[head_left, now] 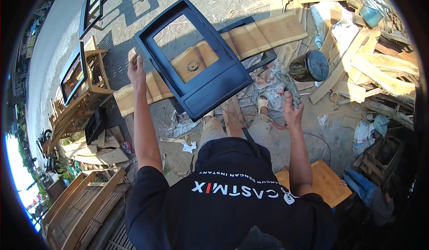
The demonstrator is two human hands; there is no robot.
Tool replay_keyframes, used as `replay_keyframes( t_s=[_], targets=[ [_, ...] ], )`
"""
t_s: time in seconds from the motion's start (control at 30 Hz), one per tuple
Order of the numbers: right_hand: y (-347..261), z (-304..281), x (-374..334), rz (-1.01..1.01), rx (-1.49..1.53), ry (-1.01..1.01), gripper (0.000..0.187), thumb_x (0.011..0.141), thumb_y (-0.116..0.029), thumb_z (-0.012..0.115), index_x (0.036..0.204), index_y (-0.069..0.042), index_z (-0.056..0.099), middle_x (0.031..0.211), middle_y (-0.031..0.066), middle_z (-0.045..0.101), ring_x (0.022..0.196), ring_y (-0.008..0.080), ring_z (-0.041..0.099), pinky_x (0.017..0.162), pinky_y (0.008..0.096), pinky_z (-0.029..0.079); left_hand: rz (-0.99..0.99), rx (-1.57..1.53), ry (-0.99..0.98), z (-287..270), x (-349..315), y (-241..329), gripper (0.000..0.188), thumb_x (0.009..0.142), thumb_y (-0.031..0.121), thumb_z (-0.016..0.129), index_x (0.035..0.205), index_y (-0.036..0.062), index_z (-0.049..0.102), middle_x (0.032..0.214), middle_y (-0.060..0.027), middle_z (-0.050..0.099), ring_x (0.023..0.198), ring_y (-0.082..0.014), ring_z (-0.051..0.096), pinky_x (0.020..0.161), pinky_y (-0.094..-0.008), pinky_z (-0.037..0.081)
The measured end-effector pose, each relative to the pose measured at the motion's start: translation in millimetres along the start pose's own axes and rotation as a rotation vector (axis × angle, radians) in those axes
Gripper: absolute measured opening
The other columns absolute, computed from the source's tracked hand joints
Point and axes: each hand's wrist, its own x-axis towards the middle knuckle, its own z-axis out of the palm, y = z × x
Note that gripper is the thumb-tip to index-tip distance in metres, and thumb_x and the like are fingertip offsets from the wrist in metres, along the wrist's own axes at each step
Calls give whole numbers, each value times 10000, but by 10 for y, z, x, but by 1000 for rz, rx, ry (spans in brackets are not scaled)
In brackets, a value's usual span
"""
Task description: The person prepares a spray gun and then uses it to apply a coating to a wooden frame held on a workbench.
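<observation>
A black-painted wooden frame [210, 87] with a rectangular opening lies tilted across a long wooden plank [268, 33] in front of me. Left of the frame, my left hand [138, 71] is raised with its fingers closed on a small tan piece [132, 54], whose kind I cannot make out. My right hand [293, 112], right of the frame, is closed around a grey-green, paint-smeared tool [287, 85] that looks like a spray gun. A thin reddish hose [279, 126] runs near that hand. Neither hand touches the frame.
A dark-lidded bucket [316, 66] stands right of the plank, beside piled wood offcuts [380, 69]. More black frames [73, 73] lean at the left, by a wooden bench [96, 67]. An orange-brown board [328, 183] lies at my right, near another person's blue-clothed leg [359, 185].
</observation>
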Motion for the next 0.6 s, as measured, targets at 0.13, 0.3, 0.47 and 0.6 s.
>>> replay_keyframes(
  t_s=[0.13, 0.3, 0.47, 0.6],
  targets=[
    [84, -375, 432, 82, 68, -111, 347, 1027, -328, 619, 1040, -14, 765, 717, 0, 630, 637, 78, 493, 576, 283, 381, -6, -119, -131, 630, -719, 483, 528, 1081, 380, 536, 1441, -7, 526, 1341, -167, 633, 1253, -234, 602, 1054, -354, 466],
    [298, -658, 701, -41, 93, -236, 347, 1025, -314, 621, 1032, 2, 765, 794, 37, 705, 691, 114, 557, 628, 306, 435, -192, -297, -267, 1479, -523, 671, 707, 1096, 505, 394, 1540, -43, 356, 1550, -240, 450, 1469, -317, 415, 1207, -411, 316],
    [430, -936, 799, 42, 105, -279, 304, 1029, -279, 620, 1036, -10, 761, 806, 6, 700, 688, 100, 552, 619, 296, 432, -392, -141, -177, 2201, 198, 468, 799, 1052, 584, 425, 1527, -55, 361, 1544, -250, 448, 1433, -331, 451, 1168, -406, 364],
    [577, -1044, 831, 63, 95, -252, 290, 1031, -271, 620, 1039, -15, 756, 835, 12, 709, 724, 97, 567, 641, 284, 445, -537, -246, -101, 2461, 470, 333, 724, 1046, 566, 445, 1425, -49, 484, 1337, -205, 610, 1140, -262, 613, 926, -365, 472]
  ],
)
